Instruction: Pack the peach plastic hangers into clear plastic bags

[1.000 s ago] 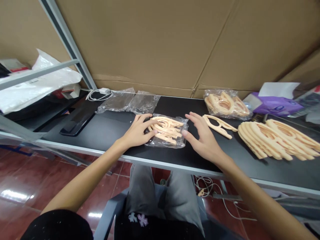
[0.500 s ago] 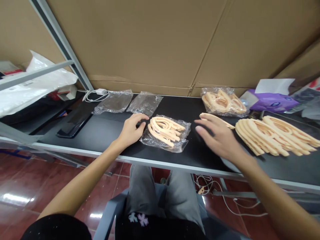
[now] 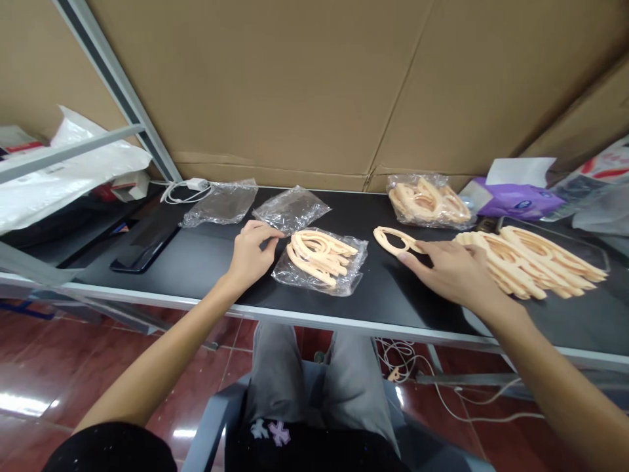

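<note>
The left hand [image 3: 249, 252] has its fingers curled, pinching the near-left edge of the filled clear bag [image 3: 320, 261], apparently to pin the slippery plastic flat on the black table [image 3: 211, 262]. Inside that bag lie several peach horseshoe-shaped pieces, stacked loosely. The right hand [image 3: 455, 272] lies open, palm down, fingertips resting on a single loose peach piece [image 3: 396, 240] that sits apart from the rest (probably singled out so it can be taken alone). Just right of it a fanned row of peach pieces [image 3: 531, 262] spreads along the table, partly hidden behind the hand. Further back sit another filled bag [image 3: 426, 200], two empty clear bags [image 3: 289, 208] and a dark phone [image 3: 142, 244]. The right forearm runs out of frame, and whether the right fingers grip the piece cannot be made out.
</note>
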`<state>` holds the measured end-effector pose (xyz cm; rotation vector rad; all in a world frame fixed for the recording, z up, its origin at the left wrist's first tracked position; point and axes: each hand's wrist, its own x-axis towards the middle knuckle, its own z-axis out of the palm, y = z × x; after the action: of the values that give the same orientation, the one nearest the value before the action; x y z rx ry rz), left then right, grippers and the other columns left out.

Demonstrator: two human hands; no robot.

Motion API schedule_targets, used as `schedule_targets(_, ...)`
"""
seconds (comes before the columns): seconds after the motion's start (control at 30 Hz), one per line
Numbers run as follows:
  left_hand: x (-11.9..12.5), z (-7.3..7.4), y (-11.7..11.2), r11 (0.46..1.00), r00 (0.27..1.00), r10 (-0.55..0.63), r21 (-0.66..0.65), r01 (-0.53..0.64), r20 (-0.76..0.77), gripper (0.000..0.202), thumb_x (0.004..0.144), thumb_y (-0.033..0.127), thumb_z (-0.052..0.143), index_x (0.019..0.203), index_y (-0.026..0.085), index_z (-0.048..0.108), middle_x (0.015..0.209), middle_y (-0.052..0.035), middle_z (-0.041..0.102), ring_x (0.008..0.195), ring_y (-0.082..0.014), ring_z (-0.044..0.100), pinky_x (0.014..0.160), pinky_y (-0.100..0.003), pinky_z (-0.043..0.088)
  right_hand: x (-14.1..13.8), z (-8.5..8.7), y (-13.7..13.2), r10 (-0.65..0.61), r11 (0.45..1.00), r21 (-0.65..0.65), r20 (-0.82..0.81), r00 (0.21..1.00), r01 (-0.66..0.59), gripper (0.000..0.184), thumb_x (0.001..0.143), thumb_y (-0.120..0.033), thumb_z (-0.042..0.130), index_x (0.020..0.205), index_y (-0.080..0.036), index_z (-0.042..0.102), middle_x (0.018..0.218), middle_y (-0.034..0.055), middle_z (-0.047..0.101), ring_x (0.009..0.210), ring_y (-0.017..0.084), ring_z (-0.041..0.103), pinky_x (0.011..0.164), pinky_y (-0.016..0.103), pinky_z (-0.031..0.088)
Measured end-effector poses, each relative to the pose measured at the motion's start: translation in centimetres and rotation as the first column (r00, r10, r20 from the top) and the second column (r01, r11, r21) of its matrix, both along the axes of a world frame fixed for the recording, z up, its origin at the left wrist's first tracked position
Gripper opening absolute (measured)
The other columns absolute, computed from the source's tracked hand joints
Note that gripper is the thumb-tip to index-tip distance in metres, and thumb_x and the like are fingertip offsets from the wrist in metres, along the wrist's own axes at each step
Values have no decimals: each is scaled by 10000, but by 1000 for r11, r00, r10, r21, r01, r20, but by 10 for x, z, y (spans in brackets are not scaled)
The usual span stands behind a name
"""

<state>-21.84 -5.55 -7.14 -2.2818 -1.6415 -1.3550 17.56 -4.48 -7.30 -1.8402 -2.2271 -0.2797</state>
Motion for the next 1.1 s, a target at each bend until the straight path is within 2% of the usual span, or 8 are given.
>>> schedule_targets(0.13, 2, 1, -2, 998, 994, 70, -3, -70, -79, 159, 865, 146, 672, 893, 240, 797, 932, -46, 775, 1079, -261, 660, 989, -477, 496, 1, -7, -11, 118, 991, 63, -30, 993, -115, 564, 994, -574, 414, 1220, -152, 714, 1239, 170, 744, 1149, 390, 672, 978, 583, 448)
schedule_targets(0.3, 2, -1, -4, 999, 997, -39, 32, 41, -66, 246, 940, 167, 546, 1038, 219, 765, 1145, -67, 780, 1097, -232, 705, 1018, -458, 543, 8, -7, -24, 221, 974, 77, -116, 968, -213, 572, 988, -598, 466, 1225, -139, 713, 1131, 175, 768, 993, 367, 711, 852, 531, 538)
schedule_targets(0.4, 2, 0, -2, 996, 997, -52, 62, 56, -64, 252, 954, 190, 522, 1047, 216, 755, 1261, -79, 750, 1171, -234, 692, 1065, -468, 531, 12, -1, -40, 240, 970, 106, -279, 930, -218, 524, 957, -633, 533, 1181, -200, 726, 1076, 127, 784, 891, 311, 730, 733, 453, 569)
schedule_targets(0.53, 4, 9, 3, 995, 993, -47, 83, 56, -104, 201, 931, 231, 565, 979, 214, 759, 1158, -76, 776, 1108, -251, 687, 1056, -506, 515, 13, 16, -66, 318, 946, 87, -446, 837, -313, 408, 946, -584, 602, 1171, -266, 721, 1122, 82, 781, 937, 276, 747, 548, 339, 542)
schedule_targets(0.63, 7, 17, 5, 996, 986, -78, 39, 84, -150, 182, 915, 240, 583, 919, 220, 764, 1118, -66, 784, 1091, -261, 663, 1053, -520, 501, 11, 28, -79, 424, 897, 70, -419, 803, -437, 346, 951, -531, 625, 1184, -296, 724, 1205, 67, 761, 1070, 290, 727, 714, 392, 612)
schedule_targets(0.73, 11, 24, 7, 995, 977, -99, -26, 95, -187, 181, 900, 222, 588, 918, 218, 769, 1048, -65, 791, 1081, -276, 631, 1026, -528, 504, 6, 32, -82, 498, 862, 100, -353, 792, -497, 355, 967, -523, 603, 1193, -279, 728, 1225, 82, 751, 1110, 301, 709, 921, 491, 594)
schedule_targets(0.97, 16, 32, 9, 990, 972, -13, -139, -20, -236, 199, 859, 248, 634, 982, 212, 787, 974, -93, 771, 1220, -353, 534, 1044, -600, 457, -14, 34, -64, 511, 838, 26, -392, 765, -545, 336, 971, -510, 604, 1180, -288, 746, 1199, 68, 756, 1126, 282, 698, 961, 467, 579)
schedule_targets(1.1, 13, 31, 4, 981, 952, -151, -155, 112, -267, 239, 937, 314, 576, 1040, 215, 768, 1169, -80, 761, 1224, -299, 591, 1112, -557, 439, -24, 35, -58, 514, 823, 23, -455, 727, -568, 320, 966, -504, 613, 1177, -303, 746, 1200, 46, 758, 1126, 259, 701, 941, 423, 592)
